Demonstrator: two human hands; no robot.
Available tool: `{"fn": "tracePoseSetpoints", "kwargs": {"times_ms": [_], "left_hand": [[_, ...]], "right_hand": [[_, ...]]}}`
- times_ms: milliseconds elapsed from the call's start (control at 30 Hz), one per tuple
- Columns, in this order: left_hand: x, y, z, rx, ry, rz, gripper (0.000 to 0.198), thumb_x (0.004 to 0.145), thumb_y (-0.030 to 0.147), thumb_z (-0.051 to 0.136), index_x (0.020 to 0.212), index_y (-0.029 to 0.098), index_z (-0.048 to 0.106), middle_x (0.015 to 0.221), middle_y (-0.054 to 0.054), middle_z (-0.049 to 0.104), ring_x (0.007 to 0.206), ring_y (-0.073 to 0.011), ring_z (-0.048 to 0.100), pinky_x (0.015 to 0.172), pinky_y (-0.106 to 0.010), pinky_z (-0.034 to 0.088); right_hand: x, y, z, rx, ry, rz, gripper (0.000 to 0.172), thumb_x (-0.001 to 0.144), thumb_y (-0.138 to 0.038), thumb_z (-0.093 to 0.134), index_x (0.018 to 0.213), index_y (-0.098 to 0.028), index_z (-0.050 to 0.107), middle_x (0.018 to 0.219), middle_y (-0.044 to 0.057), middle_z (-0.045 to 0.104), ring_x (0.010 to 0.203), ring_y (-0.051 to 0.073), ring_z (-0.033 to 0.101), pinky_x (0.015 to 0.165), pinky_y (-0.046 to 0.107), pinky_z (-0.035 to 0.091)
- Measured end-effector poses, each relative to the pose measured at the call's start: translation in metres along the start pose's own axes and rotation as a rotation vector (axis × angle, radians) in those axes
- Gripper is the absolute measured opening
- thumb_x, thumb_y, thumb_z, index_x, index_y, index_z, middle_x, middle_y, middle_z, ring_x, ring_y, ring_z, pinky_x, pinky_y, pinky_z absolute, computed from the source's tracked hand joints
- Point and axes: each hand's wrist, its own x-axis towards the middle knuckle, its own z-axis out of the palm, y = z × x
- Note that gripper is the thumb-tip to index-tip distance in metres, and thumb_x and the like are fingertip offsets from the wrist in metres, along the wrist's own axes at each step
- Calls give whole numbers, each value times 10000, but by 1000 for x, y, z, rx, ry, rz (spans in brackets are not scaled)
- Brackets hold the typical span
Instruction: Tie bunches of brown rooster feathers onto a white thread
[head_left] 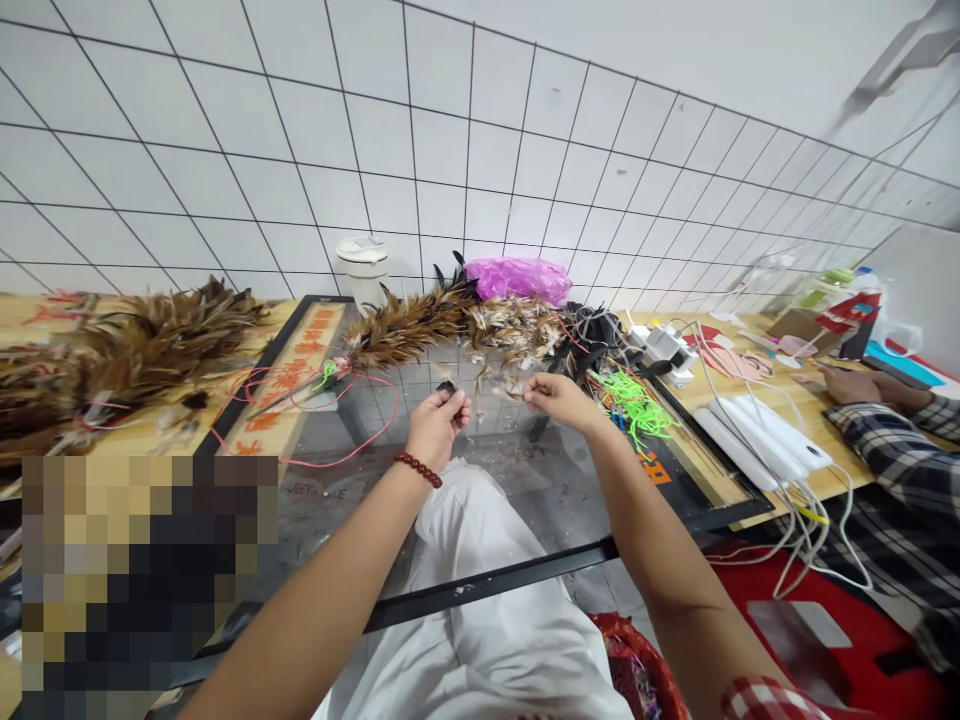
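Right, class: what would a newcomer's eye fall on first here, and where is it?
Probably the bright purple plastic at the back of the black-framed glass table, with brown feathers bunched to its left. Next, the tangle of neon-green strings on the table's right side. Near the centre, the left hand holds a small dark tuft and the right hand pinches a brownish wisp.
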Motion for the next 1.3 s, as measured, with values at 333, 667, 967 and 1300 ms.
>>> {"fn": "tracePoseSetpoints", "kwargs": {"times_ms": [333,667,967,1300], "left_hand": [[2,-2,0,1,17,-4,297,546,207,808,666,122,550,599,-16,614,496,-64,537,464,-165,424],[-2,6,-1,91,-78,-121,148,682,166,730,697,88,606,676,-89,670,528,-109,609,494,-213,499],[-6,11,0,131,-48,-172,146,716,79,675,691,105,534,770,-98,695,591,-139,662,532,-233,535],[-6,5,-1,266,-137,-111,202,670,170,719,671,122,523,567,-16,613,445,-83,546,429,-193,457]], "right_hand": [[38,-4,31,-344,326,78,269,776,-372,604,992,-220,661,1024,66,639,962,203,555,825,299,412],[8,-23,27,-193,264,-379,216,905,-256,388,868,-186,590,849,52,613,841,166,526,803,263,369],[0,-25,41,-24,129,-495,136,838,-136,415,789,-176,535,745,30,568,735,148,489,726,254,368],[9,-19,58,583,86,-145,162,802,-338,521,800,-177,534,647,-39,475,570,89,390,562,218,329]]}}
